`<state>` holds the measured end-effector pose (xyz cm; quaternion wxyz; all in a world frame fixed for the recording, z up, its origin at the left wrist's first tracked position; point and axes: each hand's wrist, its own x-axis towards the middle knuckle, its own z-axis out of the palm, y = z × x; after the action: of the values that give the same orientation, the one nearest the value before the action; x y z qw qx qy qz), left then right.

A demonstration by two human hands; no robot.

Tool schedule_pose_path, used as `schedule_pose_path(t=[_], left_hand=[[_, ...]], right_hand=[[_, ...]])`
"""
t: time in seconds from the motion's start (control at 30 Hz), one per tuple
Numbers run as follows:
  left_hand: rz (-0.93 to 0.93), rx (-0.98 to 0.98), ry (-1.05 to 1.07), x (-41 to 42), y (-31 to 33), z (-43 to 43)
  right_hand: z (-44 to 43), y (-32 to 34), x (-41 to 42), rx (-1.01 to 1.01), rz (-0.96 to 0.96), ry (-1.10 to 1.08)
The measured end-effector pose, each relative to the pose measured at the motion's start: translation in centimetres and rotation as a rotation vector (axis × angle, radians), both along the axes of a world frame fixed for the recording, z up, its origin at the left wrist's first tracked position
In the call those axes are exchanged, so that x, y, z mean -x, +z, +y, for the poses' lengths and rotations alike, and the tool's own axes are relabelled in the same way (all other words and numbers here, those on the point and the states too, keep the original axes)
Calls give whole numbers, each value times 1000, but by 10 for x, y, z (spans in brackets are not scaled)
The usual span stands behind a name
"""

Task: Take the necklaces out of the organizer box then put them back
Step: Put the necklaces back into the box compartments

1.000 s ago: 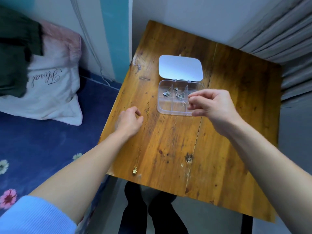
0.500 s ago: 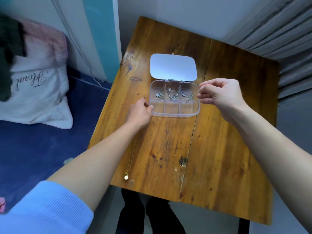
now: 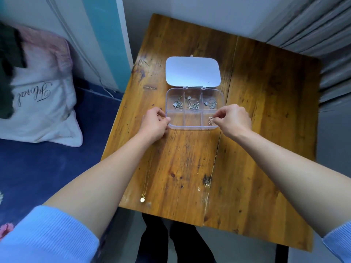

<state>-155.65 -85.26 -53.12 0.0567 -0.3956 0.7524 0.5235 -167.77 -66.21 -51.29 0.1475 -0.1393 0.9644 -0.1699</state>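
A clear plastic organizer box point(image 3: 194, 109) sits on the wooden desk point(image 3: 256, 139), nearer the far edge than the near one and roughly midway between the left and right edges, with its white lid point(image 3: 193, 71) swung open and lying flat toward the far edge. The box is split into six compartments in two rows of three. The three far compartments each hold a small tangle of silver chain: one in the far-left point(image 3: 177, 104), one in the far-middle point(image 3: 192, 105) and one in the far-right point(image 3: 210, 103). The left hand point(image 3: 154, 124) presses against the box's near-left corner, thumb and fingers closed on its rim to steady it. The right hand point(image 3: 232, 118) hovers over the near-right corner, thumb and forefinger pinched on a rose-gold necklace point(image 3: 210, 120), whose bunched chain hangs down into the near-right compartment. The near-left and near-middle compartments look bare. A thin gold necklace point(image 3: 146, 183) lies stretched out on the desk along the left edge, running under the left forearm, its small round pendant point(image 3: 142, 199) resting close to the near-left corner. Both forearms are bare, with light blue sleeves point(image 3: 47, 236) pushed up toward the elbows.
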Motion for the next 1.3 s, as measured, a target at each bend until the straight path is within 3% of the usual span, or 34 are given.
schedule_pose_path(t=[0.17, 0.33, 0.6, 0.8, 1.1, 1.3], left_hand=[[-13, 21, -37, 0, 2, -3], [-33, 80, -46, -11, 4, -27], [-157, 250, -165, -40, -5, -67], [-132, 295, -282, -36, -11, -67], [-217, 325, -384, -13, -13, -59], [-260, 277, -501, -1, -8, -55]], right_hand=[[2, -1, -5, -67, 13, 20], [2, 9, -39, 40, 51, -12], [-18, -12, -169, 106, -282, 37], [-33, -33, -234, 100, -355, 10], [-46, -43, -271, -10, -341, 54], [-42, -42, -278, 33, -354, 31]])
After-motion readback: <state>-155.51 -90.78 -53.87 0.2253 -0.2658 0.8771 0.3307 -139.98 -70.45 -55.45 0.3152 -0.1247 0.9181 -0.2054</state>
